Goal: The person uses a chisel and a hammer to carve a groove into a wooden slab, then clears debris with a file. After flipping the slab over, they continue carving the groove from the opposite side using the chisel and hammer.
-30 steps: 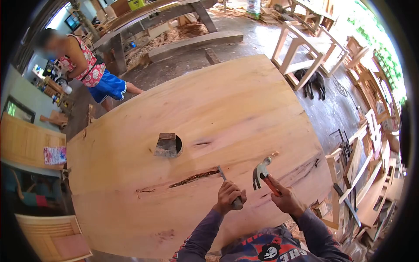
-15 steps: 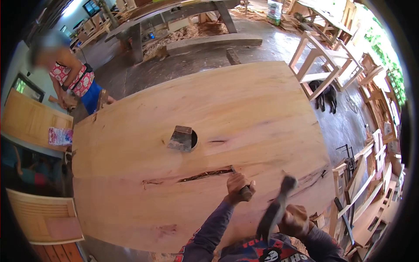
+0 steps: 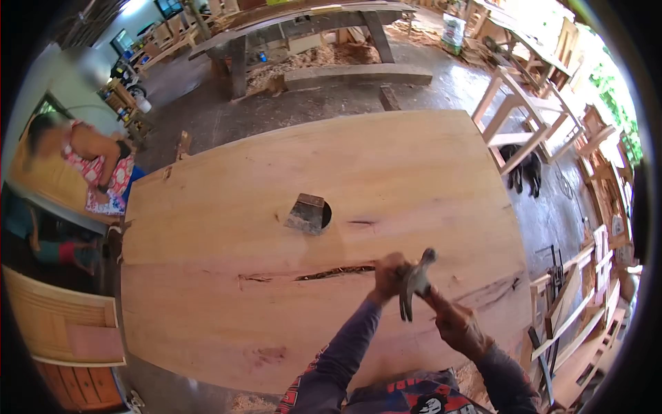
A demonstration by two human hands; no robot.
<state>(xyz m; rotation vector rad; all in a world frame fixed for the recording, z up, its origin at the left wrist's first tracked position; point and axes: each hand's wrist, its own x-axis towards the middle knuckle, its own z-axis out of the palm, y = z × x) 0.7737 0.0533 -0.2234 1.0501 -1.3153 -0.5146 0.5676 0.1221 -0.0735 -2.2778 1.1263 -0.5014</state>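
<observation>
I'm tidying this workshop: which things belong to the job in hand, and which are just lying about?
Seemingly in the job:
hammer, in the right hand
wooden slab, left hand by its crack

Probably just lying about:
wooden frame
sack

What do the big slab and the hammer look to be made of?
Slab: solid wood, apparently smoothed but unpainted, going by its streaky grain and natural-looking cracks.
Hammer: the head looks like bare metal, probably steel, from its grey colour and slight shine. The handle is reddish; wood or rubber, I can't tell.
</observation>
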